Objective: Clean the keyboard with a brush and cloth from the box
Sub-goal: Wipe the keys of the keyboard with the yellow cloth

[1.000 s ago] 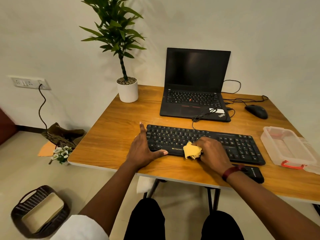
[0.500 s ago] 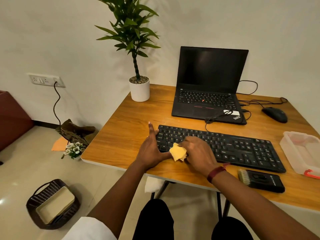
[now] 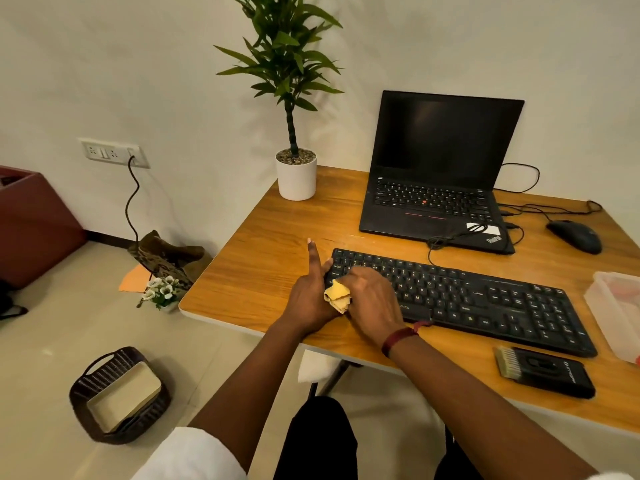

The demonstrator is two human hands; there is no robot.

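Observation:
A black keyboard (image 3: 485,299) lies across the wooden desk (image 3: 270,244). My right hand (image 3: 372,299) grips a crumpled yellow cloth (image 3: 337,296) and presses it on the keyboard's left end. My left hand (image 3: 311,294) rests flat on the desk against the keyboard's left edge, its fingers straight. A black brush (image 3: 543,370) with pale bristles lies on the desk in front of the keyboard's right end. The clear plastic box (image 3: 616,313) stands at the right edge, partly cut off.
An open black laptop (image 3: 440,174) stands behind the keyboard, cables (image 3: 519,213) and a black mouse (image 3: 575,235) to its right. A potted plant (image 3: 296,174) occupies the far left corner. On the floor sit a wicker basket (image 3: 117,396) and small flowers (image 3: 161,289).
My right hand has slid the cloth leftward along the keyboard, from its middle to its left end beside my left hand. The camera has swung left.

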